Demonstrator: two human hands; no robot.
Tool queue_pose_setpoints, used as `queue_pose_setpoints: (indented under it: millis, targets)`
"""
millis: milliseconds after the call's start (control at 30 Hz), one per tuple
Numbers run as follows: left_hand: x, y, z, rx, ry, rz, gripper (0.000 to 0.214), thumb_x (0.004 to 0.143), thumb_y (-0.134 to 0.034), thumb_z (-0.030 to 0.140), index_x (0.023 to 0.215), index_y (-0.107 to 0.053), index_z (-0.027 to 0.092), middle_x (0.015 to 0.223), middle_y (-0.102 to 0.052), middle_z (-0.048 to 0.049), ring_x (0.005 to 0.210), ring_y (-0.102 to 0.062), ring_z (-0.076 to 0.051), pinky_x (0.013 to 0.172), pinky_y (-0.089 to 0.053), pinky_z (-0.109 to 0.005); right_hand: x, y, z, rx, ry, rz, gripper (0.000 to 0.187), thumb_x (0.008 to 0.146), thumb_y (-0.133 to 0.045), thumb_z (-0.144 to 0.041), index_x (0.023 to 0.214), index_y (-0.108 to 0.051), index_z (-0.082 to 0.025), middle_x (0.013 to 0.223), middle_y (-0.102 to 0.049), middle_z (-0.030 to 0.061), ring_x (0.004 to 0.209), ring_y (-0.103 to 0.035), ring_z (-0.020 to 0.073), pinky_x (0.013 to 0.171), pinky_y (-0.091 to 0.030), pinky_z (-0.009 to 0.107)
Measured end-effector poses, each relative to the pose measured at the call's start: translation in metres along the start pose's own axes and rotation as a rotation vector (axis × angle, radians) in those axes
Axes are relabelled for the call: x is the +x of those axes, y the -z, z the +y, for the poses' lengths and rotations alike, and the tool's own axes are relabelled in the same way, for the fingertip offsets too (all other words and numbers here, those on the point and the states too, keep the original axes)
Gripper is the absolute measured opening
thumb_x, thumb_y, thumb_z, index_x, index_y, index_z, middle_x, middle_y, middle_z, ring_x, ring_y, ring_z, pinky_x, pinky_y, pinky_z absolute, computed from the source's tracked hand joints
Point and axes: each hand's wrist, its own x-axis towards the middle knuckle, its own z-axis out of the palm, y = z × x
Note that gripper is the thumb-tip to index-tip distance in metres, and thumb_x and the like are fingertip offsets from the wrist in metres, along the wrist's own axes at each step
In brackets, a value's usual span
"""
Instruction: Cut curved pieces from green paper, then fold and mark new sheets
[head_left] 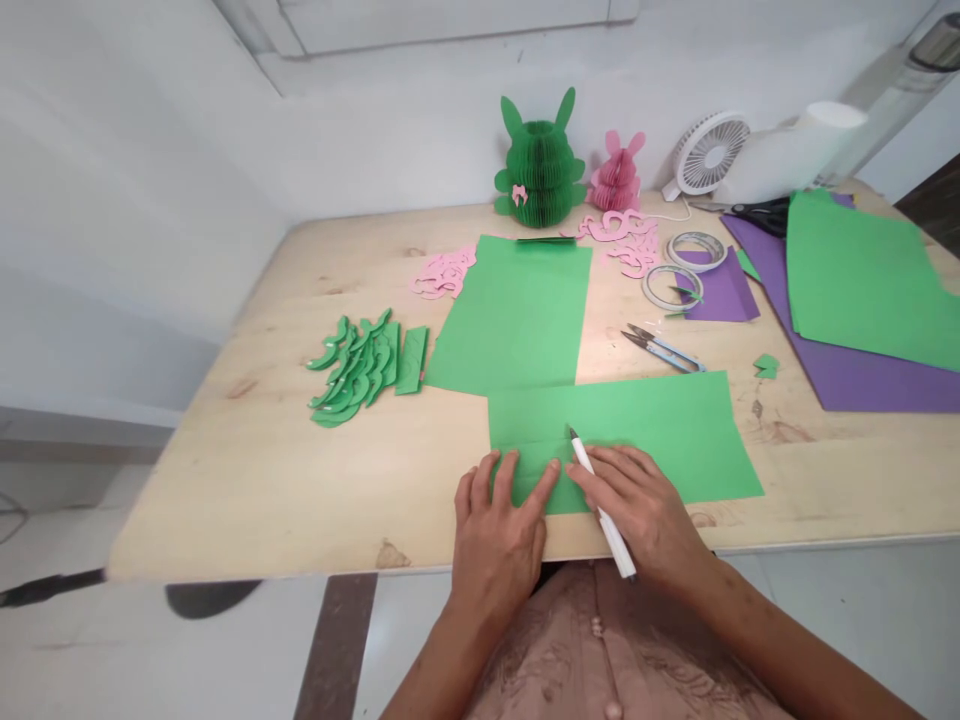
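A green sheet of paper [660, 430] lies at the table's front edge, creased across its left part. My left hand [501, 520] rests on its lower left corner, fingers spread. Between the thumb and fingers of my right hand [637, 500] is a white pen [611, 530], its dark tip pointing away from me over the paper. Whether the tip touches the sheet I cannot tell. Just beyond lies a second green sheet [517, 320]. Thread snips [664, 350] with blue handles lie past the front sheet.
To the left are stacked green paper cutouts [356, 370]. Pink cutouts [445, 272] lie farther back. Tape rolls [697, 252] and purple paper [862, 375] are on the right. Along the wall stand a green paper rabbit [541, 175], a pink one [618, 180] and a small fan [711, 155].
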Motion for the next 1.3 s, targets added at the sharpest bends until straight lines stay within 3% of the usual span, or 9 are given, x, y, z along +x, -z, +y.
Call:
queue_pose_setpoints:
  millis: [300,667,1300]
  targets:
    - [0.001,-0.001,0.0,0.007,0.001,0.016,0.051,0.083,-0.052,0.021,0.132,-0.05,0.036,0.125,-0.05,-0.0131,0.12,-0.042,-0.033,0.097,-0.035,-0.05,-0.004,-0.003,0.002,-0.079,0.03,-0.058,0.038,0.092,-0.044,-0.014,0.129,-0.053,-0.018,0.123,-0.062,0.0126,0.119,-0.052,0.0268,0.097,-0.042,0.049]
    - [0.002,0.001,-0.001,0.006,0.005,0.02,0.043,0.087,-0.049,0.023,0.128,-0.055,0.034,0.135,-0.05,-0.0091,0.121,-0.042,-0.031,0.099,-0.033,-0.049,-0.003,0.0,0.002,0.036,-0.021,0.057,0.042,0.089,-0.05,-0.017,0.131,-0.047,-0.017,0.121,-0.062,0.0151,0.114,-0.055,0.0272,0.093,-0.047,0.048]
    - [-0.012,-0.002,-0.003,0.028,-0.05,0.038,0.044,0.088,-0.051,0.034,0.132,-0.05,0.033,0.141,-0.047,-0.0066,0.127,-0.04,-0.03,0.105,-0.027,-0.048,-0.005,-0.002,0.004,0.041,-0.033,0.101,0.042,0.087,-0.053,-0.017,0.129,-0.051,-0.016,0.119,-0.063,0.0156,0.112,-0.057,0.0271,0.092,-0.049,0.046]
